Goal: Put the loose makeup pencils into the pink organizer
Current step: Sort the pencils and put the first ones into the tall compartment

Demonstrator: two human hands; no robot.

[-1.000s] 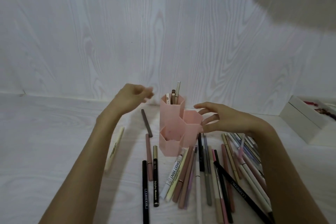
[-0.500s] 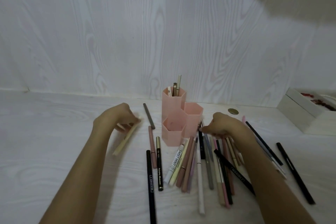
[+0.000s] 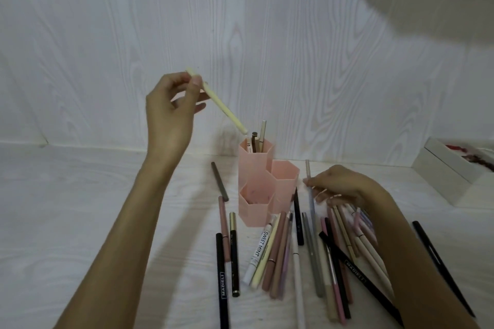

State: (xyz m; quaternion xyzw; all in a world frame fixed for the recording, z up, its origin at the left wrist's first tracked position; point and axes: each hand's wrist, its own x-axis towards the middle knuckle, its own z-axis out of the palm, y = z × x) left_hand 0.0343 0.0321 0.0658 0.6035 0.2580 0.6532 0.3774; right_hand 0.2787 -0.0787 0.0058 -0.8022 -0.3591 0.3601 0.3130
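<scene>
The pink organizer (image 3: 256, 168) has three hexagonal tubes; its tall back tube holds several pencils. My left hand (image 3: 171, 109) is raised and pinches a cream pencil (image 3: 222, 107), tilted with its lower tip just above the tall tube's left rim. My right hand (image 3: 339, 185) rests low on the table right of the organizer, fingers closed on a pale grey-blue pencil (image 3: 310, 195) whose far end points away from me. Many loose pencils (image 3: 283, 251) lie fanned in front of the organizer.
A dark grey pencil (image 3: 219, 180) lies left of the organizer, and black ones (image 3: 223, 280) near the front. A long black pencil (image 3: 441, 262) lies far right. A white box (image 3: 449, 171) stands at the right, against the white wood-grain wall.
My left hand has lifted the cream pencil off the table up to the tall tube. My right hand has taken hold of a grey-blue pencil beside the organizer.
</scene>
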